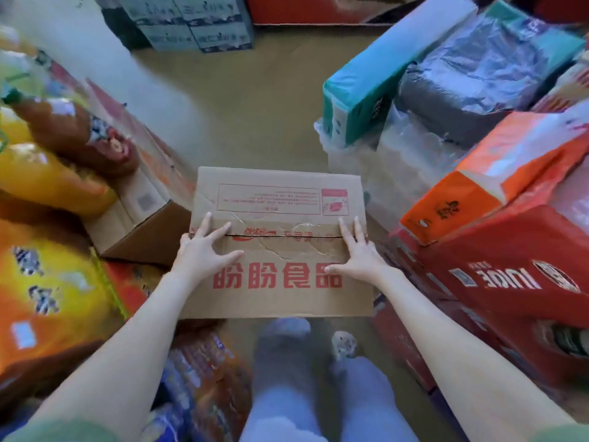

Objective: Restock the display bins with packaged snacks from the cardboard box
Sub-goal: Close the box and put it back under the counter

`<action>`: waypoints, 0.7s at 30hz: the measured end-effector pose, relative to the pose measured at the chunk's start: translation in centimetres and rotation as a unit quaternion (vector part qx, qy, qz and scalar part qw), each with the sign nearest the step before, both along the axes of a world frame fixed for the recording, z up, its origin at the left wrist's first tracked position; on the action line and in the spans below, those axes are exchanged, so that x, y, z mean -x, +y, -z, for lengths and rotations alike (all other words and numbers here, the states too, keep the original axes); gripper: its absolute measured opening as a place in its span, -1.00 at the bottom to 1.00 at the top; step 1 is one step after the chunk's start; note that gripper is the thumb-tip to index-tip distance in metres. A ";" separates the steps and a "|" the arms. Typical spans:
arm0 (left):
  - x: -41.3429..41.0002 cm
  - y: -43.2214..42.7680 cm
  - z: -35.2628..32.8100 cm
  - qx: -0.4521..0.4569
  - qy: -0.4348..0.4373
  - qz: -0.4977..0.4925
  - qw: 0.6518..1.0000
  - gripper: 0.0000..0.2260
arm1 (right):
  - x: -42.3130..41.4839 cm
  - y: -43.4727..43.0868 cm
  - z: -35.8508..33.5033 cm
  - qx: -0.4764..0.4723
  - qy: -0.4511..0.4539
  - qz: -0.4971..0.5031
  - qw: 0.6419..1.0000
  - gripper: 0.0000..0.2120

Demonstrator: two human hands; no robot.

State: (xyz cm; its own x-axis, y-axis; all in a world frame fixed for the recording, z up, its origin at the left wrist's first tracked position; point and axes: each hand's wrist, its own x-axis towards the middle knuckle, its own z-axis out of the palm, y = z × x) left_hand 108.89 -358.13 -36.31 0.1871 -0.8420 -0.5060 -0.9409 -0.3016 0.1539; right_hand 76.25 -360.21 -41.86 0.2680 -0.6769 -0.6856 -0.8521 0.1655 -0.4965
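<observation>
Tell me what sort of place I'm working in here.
Likely a shop's stockroom or storage aisle: red juice cases stacked on the right, bottled drinks piled on the left, and a taped cardboard box in the middle.

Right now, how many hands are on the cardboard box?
2. The left hand lies flat on the left side of the box top; the right hand lies flat on its right side. No other hands show.

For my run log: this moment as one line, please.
cardboard box: flaps closed | left hand: fingers spread on top, left end | right hand: fingers spread on top, right end
</observation>
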 end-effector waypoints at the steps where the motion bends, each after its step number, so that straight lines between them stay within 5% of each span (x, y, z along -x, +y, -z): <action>1: -0.5 -2.3 1.1 -0.004 0.008 -0.001 1.000 -0.35 | -0.5 -1.5 0.9 -0.003 0.000 0.013 1.000 0.07; 13: -3.7 -19.8 18.8 -0.140 0.063 0.142 0.978 -0.09 | -3.9 -10.9 15.1 -0.035 0.075 0.159 0.984 0.14; 21: -1.6 -24.3 29.4 -0.131 0.066 0.211 0.967 -0.15 | -4.0 -11.1 25.4 -0.052 0.085 0.251 0.963 0.11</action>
State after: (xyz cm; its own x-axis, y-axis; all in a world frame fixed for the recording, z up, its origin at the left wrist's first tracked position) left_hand 110.53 -382.40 -65.68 -0.2251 -0.6692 -0.7081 -0.9661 0.0591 0.2513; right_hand 80.24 -371.32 -67.30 -0.1971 -0.6175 -0.7615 -0.7190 0.6190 -0.3160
